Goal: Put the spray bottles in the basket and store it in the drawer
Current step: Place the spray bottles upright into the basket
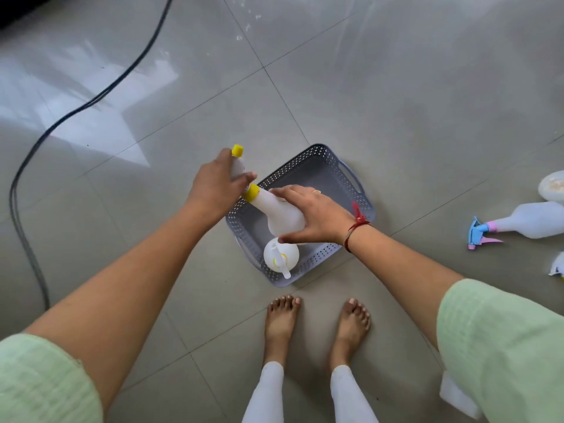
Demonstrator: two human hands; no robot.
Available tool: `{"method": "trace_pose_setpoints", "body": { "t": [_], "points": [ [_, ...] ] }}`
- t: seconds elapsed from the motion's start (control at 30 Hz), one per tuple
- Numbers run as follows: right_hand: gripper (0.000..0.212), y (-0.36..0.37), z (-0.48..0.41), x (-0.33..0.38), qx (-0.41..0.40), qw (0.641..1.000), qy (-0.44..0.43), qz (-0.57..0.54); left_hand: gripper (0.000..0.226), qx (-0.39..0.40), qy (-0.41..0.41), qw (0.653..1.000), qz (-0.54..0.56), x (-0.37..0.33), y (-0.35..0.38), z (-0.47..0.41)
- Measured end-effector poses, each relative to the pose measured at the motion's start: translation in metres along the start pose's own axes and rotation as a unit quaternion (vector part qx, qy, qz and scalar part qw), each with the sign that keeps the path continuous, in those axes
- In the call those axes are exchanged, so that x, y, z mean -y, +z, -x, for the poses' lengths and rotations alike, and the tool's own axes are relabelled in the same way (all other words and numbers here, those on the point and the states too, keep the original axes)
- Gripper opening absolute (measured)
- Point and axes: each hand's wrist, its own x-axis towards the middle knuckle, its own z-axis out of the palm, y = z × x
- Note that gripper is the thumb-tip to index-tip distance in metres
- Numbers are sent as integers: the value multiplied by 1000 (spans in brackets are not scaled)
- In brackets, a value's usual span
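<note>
A grey perforated basket (329,169) sits on the tiled floor in front of my feet. A white spray bottle with a yellow collar and nozzle (276,210) hangs tilted over the basket. My left hand (213,186) grips its spray head, and my right hand (317,216) holds its body. A second white bottle (279,254) stands upright inside the basket's near corner. Another white bottle with a blue and pink trigger (528,221) lies on the floor at the right.
A black cable (91,100) curves across the floor on the left. More white bottles (552,186) lie at the right edge. My bare feet (317,325) stand just behind the basket.
</note>
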Motion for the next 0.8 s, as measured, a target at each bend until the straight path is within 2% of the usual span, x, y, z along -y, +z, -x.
{"method": "trace_pose_setpoints", "body": {
  "t": [0.1, 0.27, 0.53, 0.67, 0.8],
  "points": [
    [93, 10, 2, -7, -17, 999, 47, 4, 35, -22, -6, 1000, 2, 14, 4, 15],
    [83, 39, 38, -20, -160, 955, 187, -165, 29, -15, -84, 996, 23, 42, 24, 26],
    [69, 88, 142, -37, -156, 917, 299, -213, 42, 10, -230, 971, 64, 65, 79, 31],
    [61, 108, 150, -35, -151, 907, 317, -231, 47, 4, -300, 939, 166, 73, 92, 26],
    [59, 115, 136, -32, -182, 884, 341, -263, 50, -1, -323, 924, 207, 69, 96, 22]
  ]
}}
